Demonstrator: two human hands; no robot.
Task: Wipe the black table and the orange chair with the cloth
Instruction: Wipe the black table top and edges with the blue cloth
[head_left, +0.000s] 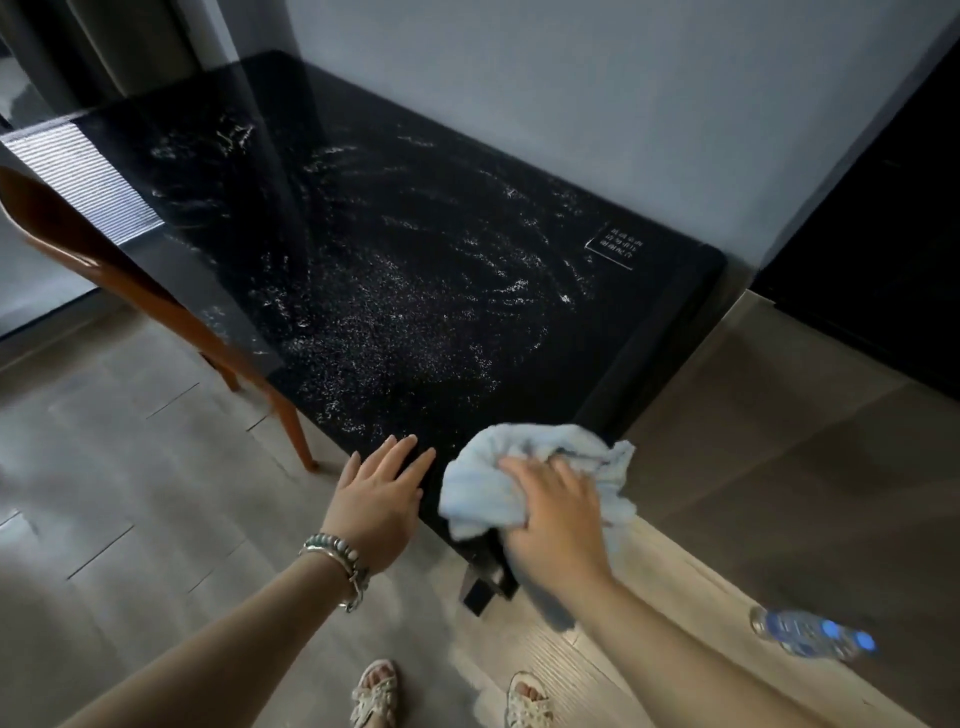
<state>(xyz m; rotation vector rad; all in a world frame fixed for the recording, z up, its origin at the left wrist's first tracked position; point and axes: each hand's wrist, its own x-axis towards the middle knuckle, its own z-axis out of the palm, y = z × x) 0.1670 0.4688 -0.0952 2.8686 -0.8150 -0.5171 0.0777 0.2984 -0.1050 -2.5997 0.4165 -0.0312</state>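
The black table (395, 218) stretches away from me along the grey wall, its glossy top streaked with white speckles and smears. My right hand (558, 514) presses a crumpled light blue cloth (498, 478) onto the table's near corner. Beside it, my left hand (376, 493) lies flat on the near edge with its fingers spread and nothing in it; a beaded bracelet circles that wrist. The orange chair (104, 260) stands at the table's left side, its back and legs showing and its seat hidden under the tabletop.
A plastic water bottle (813, 634) lies on the wooden floor at the lower right. A dark cabinet (883, 234) stands beyond the table's right end. A small white printed label (615, 247) sits near the table's right edge. Curtains hang at the far left.
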